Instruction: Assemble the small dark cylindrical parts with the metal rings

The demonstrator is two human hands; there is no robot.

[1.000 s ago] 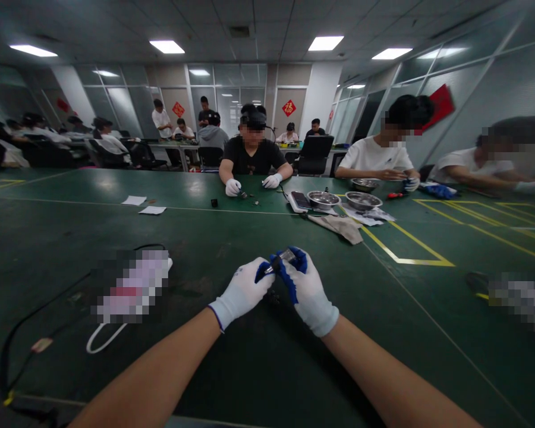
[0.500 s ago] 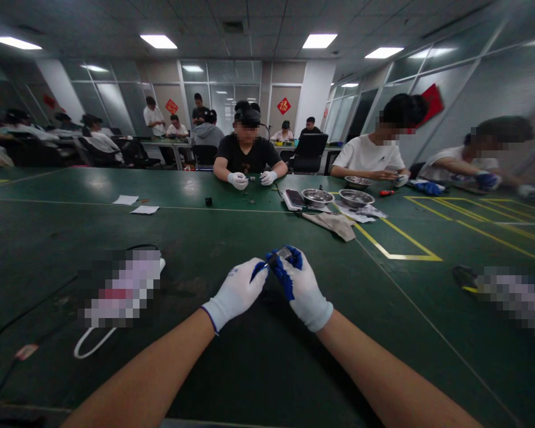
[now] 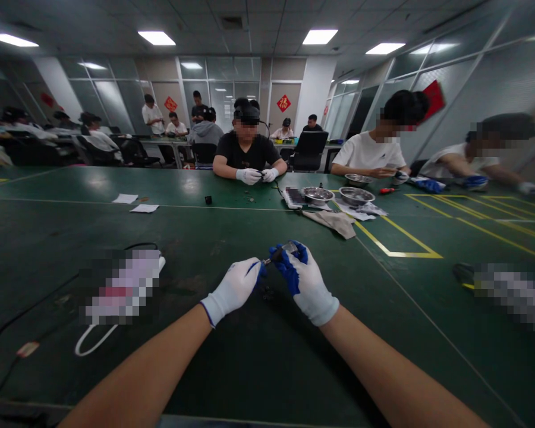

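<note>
Hold the small shiny grey part (image 3: 289,248) tight in the white-gloved right hand (image 3: 307,284), near the middle of the green table (image 3: 258,368). Pinch the thin dark tool (image 3: 271,258) steady with the white-gloved left hand (image 3: 234,289). Go slow and gentle.

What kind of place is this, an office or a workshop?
Probably an assembly workroom inside an office building: gloved people sit round a long green table handling small parts, with metal bowls set out, under ceiling lights and glass partitions.

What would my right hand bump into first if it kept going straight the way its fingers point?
Probably the left hand. The right hand points left, pinching a small part between them. Depth is hard to judge.
</note>
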